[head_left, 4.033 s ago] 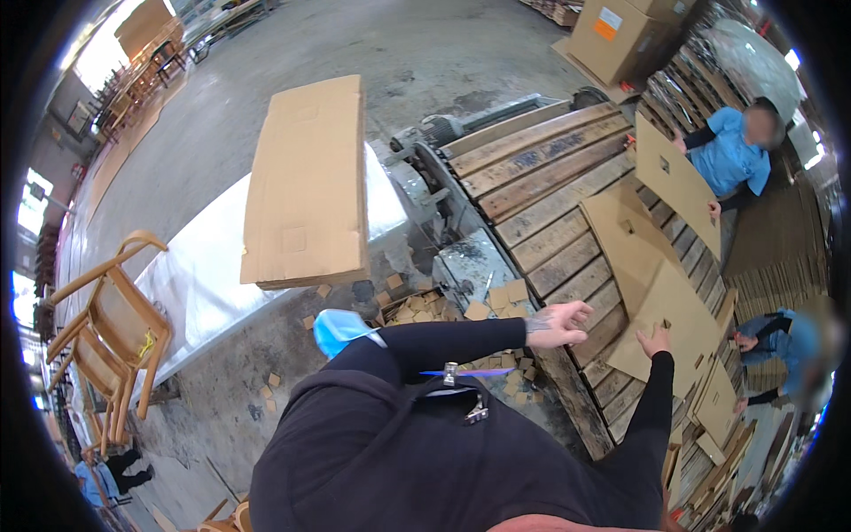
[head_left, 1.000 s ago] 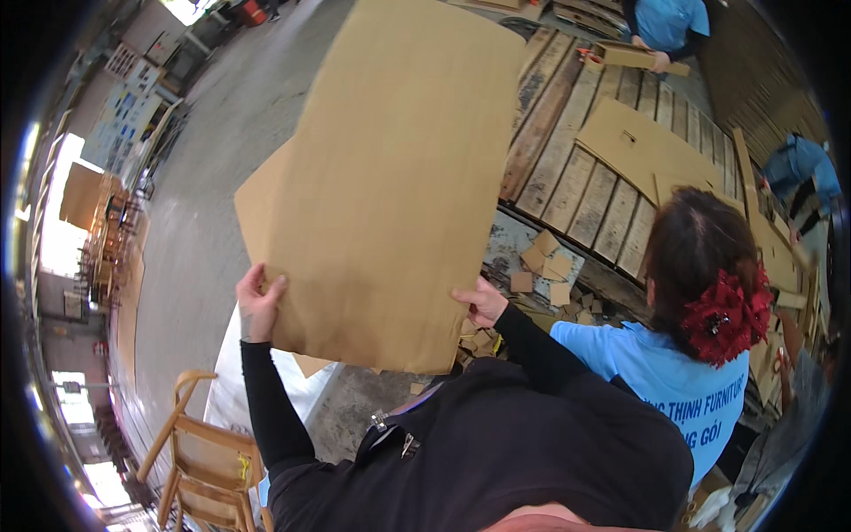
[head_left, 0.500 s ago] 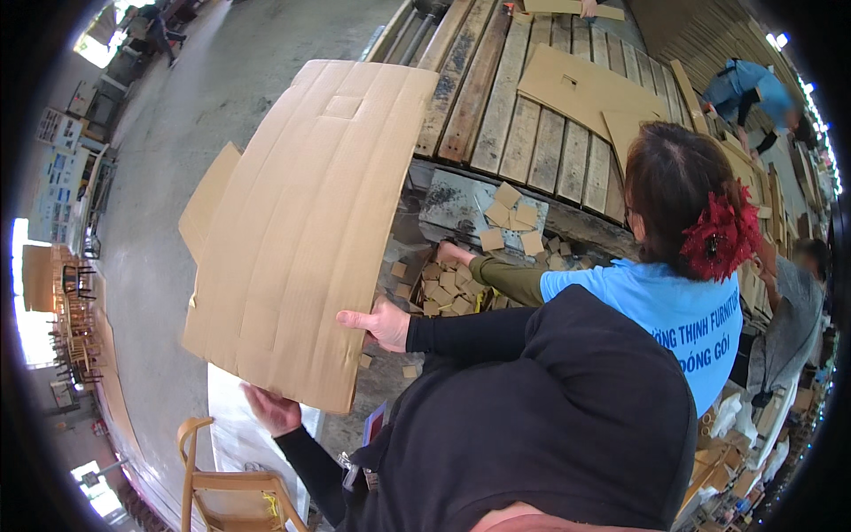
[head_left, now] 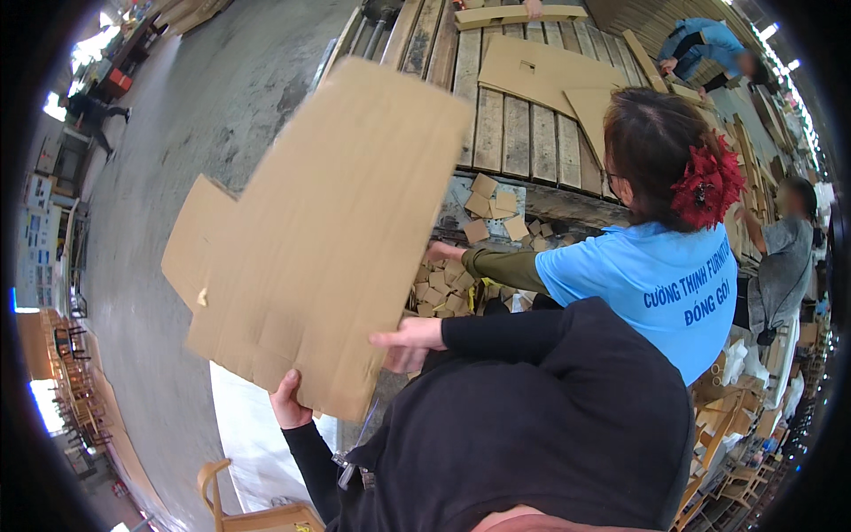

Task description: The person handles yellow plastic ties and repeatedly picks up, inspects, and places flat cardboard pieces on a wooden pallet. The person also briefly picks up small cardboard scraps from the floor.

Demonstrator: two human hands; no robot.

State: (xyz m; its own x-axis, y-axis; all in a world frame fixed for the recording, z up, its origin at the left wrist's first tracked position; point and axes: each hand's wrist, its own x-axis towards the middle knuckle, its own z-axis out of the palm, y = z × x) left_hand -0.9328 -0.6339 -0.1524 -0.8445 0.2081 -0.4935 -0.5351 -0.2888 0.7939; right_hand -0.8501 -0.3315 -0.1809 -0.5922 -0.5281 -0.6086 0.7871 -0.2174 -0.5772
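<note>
A large sheet of brown corrugated cardboard (head_left: pixel 319 230) is held up in front of me, its upper part slightly blurred. Closed over its lower edge, my left hand (head_left: pixel 291 403) has the thumb on the near face and the fingers mostly hidden behind. My right hand (head_left: pixel 409 344) grips the right edge, thumb in front and fingers behind. Another cardboard piece (head_left: pixel 197 239) sticks out past the sheet's left side; whether it is attached cannot be seen.
A co-worker in a blue shirt (head_left: pixel 660 284) is close on my right, reaching toward small cardboard squares (head_left: pixel 448 288). Beyond lies a slatted wooden platform (head_left: pixel 519 133) with flat cardboard (head_left: pixel 550 75). A wooden chair (head_left: pixel 266 519) stands at the lower left, near a white sheet (head_left: pixel 257 443).
The cardboard sheet has swung to the right at its top and now shows a plainer face. My left hand, loose at the lower edge before, has closed on it. My view has shifted.
</note>
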